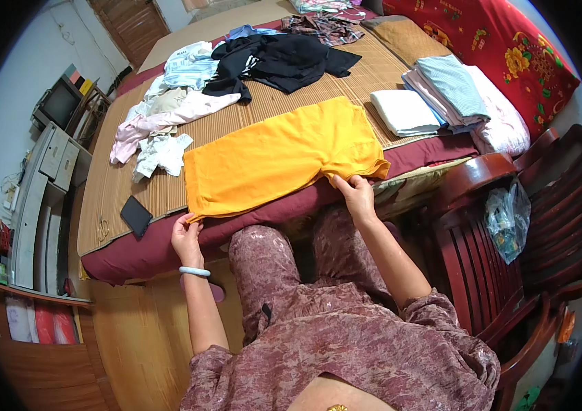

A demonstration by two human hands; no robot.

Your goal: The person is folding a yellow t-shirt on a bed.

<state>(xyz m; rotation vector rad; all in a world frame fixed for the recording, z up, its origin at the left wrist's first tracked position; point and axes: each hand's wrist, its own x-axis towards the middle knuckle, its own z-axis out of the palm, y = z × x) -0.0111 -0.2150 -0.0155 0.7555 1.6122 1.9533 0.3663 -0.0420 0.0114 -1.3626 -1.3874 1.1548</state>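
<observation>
A yellow garment [270, 154] lies folded lengthwise across the near edge of a bed covered by a bamboo mat [229, 120]. My left hand [187, 239] pinches its near left corner between thumb and fingers. Along the near edge, further right, my right hand [357, 198] grips the cloth where it bunches into creases. The garment's right end is wavy and overhangs the maroon bedding [270, 205] a little. Whether it is a shirt or trousers I cannot tell.
Behind it lie a black garment [291, 56] and loose pale clothes [178, 103]. Folded clothes [445, 92] and a folded white cloth [404, 112] are stacked at right. A smartphone [136, 216] rests near the left corner. A wooden chair [476, 257] holding a plastic bag [508, 221] stands at right.
</observation>
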